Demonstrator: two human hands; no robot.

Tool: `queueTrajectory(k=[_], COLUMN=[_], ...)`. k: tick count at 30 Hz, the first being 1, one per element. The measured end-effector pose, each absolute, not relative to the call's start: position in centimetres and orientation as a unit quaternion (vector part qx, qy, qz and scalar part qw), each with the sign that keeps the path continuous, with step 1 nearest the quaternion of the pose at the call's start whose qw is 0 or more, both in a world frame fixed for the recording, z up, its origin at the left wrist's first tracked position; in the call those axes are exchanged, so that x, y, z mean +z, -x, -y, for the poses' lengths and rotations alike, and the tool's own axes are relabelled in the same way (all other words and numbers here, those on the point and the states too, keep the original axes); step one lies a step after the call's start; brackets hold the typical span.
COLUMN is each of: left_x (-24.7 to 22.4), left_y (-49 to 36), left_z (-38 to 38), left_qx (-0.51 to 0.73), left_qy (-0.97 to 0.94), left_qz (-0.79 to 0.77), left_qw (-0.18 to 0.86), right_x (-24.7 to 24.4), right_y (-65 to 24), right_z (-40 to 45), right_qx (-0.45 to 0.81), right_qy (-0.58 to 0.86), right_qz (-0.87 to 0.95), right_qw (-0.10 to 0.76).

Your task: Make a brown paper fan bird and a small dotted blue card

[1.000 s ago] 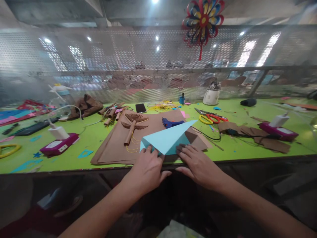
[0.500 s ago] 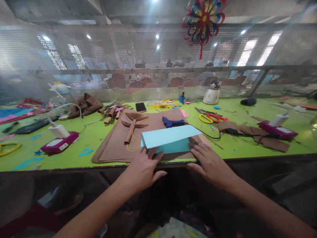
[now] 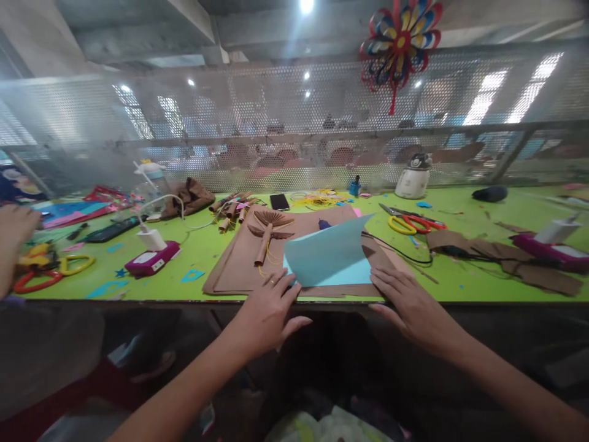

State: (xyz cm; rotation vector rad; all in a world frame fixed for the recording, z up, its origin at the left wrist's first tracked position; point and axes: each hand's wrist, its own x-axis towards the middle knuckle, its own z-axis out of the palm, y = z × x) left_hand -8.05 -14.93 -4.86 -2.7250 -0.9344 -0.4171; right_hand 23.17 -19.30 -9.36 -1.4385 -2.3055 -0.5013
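A light blue sheet of paper [image 3: 329, 255] is bent over on itself near the table's front edge, its upper flap standing up and tilted. My left hand [image 3: 271, 307] rests at its near left corner, fingers outstretched and thumb apart. At the near right corner lies my right hand [image 3: 405, 301], its fingers also stretched out flat. Brown paper sheets [image 3: 230, 270] lie under the blue one. On them sits a figure of rolled and pleated brown paper [image 3: 265, 239] with yellow string. Behind the raised flap, most of a blue glue gun [image 3: 324, 224] is hidden.
Scissors [image 3: 414, 224] and brown paper strips [image 3: 483, 252] lie to the right. Rolled brown pieces [image 3: 234, 209], a phone [image 3: 279, 202] and a purple power strip [image 3: 154, 256] are to the left. Another person's hand [image 3: 16, 236] reaches in at the far left.
The blue paper's upper flap has risen and opened wider, covering more of the glue gun. The view has swung left, bringing another person's hand into sight. My hands stay at the paper's near corners.
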Motion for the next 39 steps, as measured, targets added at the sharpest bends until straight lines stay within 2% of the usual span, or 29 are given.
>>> queueTrajectory(k=[4, 15, 22, 31, 36, 39], left_x=[-4.9, -5.4, -4.6, -4.1, -2.2, -1.9], left_y=[8.6, 10.5, 11.6, 11.7, 8.6, 5.4], left_z=[14.5, 13.6, 12.6, 12.3, 13.2, 13.8], left_qx=[-0.156, -0.162, -0.168, -0.135, -0.091, -0.087], left_qy=[0.932, 0.941, 0.941, 0.951, 0.943, 0.951], left_qz=[0.307, 0.284, 0.291, 0.259, 0.296, 0.264], left_qw=[0.114, 0.086, 0.034, 0.098, 0.125, 0.136], right_x=[-9.2, -8.7, -6.8, -7.1, -5.6, -4.9], right_y=[-23.3, -23.4, -23.6, -24.1, -22.7, -21.6], right_z=[19.4, 19.3, 18.5, 18.5, 18.2, 17.3], right_qx=[-0.164, -0.153, -0.118, -0.117, -0.123, -0.135], right_qy=[0.512, 0.499, 0.489, 0.463, 0.482, 0.484], right_qz=[0.826, 0.832, 0.846, 0.854, 0.846, 0.841], right_qw=[0.17, 0.19, 0.179, 0.205, 0.194, 0.2])
